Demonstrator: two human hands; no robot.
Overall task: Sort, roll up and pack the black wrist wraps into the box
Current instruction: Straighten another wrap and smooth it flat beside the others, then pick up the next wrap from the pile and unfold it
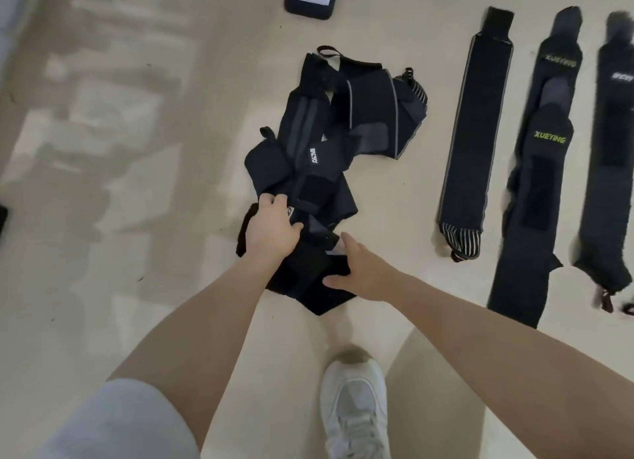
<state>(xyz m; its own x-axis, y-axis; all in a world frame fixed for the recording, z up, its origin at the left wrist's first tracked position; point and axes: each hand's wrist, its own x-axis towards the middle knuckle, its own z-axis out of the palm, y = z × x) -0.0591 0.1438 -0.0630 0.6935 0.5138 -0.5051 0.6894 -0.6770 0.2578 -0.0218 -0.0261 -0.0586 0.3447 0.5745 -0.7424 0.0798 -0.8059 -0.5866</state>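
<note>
My left hand (pixel 274 230) has its grip curled into the near end of the tangled pile of black wrist wraps (pixel 338 139) on the floor (pixel 137 150); my right hand (pixel 360 273) lies just beside it, fingers straight and flat on the pile's nearest fold. The heap runs away from both grips, its long axis pointing ahead. Well off to the right of my right hand, three sorted wraps (pixel 473 129) lie straight, side by side, so that hand is the nearer one for carrying the next freed wrap across.
</note>
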